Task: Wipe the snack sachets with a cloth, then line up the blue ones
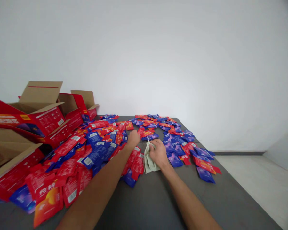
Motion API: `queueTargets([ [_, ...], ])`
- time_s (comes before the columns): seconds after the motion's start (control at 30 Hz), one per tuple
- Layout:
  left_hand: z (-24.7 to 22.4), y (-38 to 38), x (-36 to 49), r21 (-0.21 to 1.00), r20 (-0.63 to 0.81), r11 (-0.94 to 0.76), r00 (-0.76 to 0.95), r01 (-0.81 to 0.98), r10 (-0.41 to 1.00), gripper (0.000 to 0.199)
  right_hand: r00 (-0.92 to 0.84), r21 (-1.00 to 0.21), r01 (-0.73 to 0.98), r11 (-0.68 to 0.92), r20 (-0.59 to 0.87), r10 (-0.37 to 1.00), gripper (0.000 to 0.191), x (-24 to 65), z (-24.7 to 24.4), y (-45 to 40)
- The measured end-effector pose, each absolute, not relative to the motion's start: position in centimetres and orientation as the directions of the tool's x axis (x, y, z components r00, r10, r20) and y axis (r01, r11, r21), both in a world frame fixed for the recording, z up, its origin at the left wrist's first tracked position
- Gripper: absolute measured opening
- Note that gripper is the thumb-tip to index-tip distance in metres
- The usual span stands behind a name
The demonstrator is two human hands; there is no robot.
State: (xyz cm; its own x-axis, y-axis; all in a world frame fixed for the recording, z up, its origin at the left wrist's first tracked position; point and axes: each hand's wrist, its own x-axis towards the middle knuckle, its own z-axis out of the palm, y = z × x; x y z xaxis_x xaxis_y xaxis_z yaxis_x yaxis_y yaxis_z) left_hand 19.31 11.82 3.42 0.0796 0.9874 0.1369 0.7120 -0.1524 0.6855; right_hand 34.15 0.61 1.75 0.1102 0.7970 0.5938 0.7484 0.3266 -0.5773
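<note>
My right hand is closed on a pale green cloth that rests on the dark table. Ahead and to the left, my left hand is at the edge of the big pile of packets, beside a red packet. Its fingers are curled, and whatever they hold is too small or hidden to make out. Red and blue packets lie heaped left of my hands. More blue packets lie to the right of the cloth.
Open red cardboard boxes with brown flaps stand along the left side. A small group of packets lies near the table's right edge. A white wall rises behind the table, with pale floor at the right.
</note>
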Motion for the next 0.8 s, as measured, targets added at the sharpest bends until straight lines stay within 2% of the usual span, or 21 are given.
queueTargets([
  [0.1,3.4,8.3,18.9,0.808,0.196,-0.215,0.094,0.548,0.976,0.021,0.153,-0.590,0.723,0.358,0.643,0.751,0.024,34.0,1.9,-0.6],
  [0.23,2.0,2.6,19.0,0.924,0.221,-0.252,0.137,0.287,0.966,0.041,0.098,-0.570,0.685,0.453,0.688,0.719,0.028,32.7,1.6,-2.6],
  [0.3,1.3,0.5,18.9,0.983,0.163,-0.139,0.222,-0.120,0.961,0.049,0.049,-0.552,0.676,0.488,0.695,0.717,0.029,32.0,1.3,-3.5],
  [0.37,1.0,-0.8,18.7,0.946,0.142,-0.054,0.257,-0.320,0.956,0.056,0.002,-0.537,0.671,0.512,0.691,0.723,0.030,31.4,1.0,-4.4],
  [0.43,1.0,-1.5,18.5,0.925,0.109,-0.005,0.253,-0.379,0.961,0.060,-0.036,-0.531,0.664,0.526,0.680,0.732,0.032,31.0,0.9,-4.9],
  [0.67,1.3,-2.0,18.4,0.927,0.084,0.033,0.290,-0.375,0.953,0.069,-0.022,-0.548,0.652,0.524,0.678,0.735,0.030,31.3,0.9,-4.7],
  [0.8,1.5,-2.1,18.4,0.922,0.092,0.052,0.347,-0.383,0.934,0.063,0.030,-0.555,0.666,0.499,0.688,0.725,0.031,32.0,1.1,-4.4],
])
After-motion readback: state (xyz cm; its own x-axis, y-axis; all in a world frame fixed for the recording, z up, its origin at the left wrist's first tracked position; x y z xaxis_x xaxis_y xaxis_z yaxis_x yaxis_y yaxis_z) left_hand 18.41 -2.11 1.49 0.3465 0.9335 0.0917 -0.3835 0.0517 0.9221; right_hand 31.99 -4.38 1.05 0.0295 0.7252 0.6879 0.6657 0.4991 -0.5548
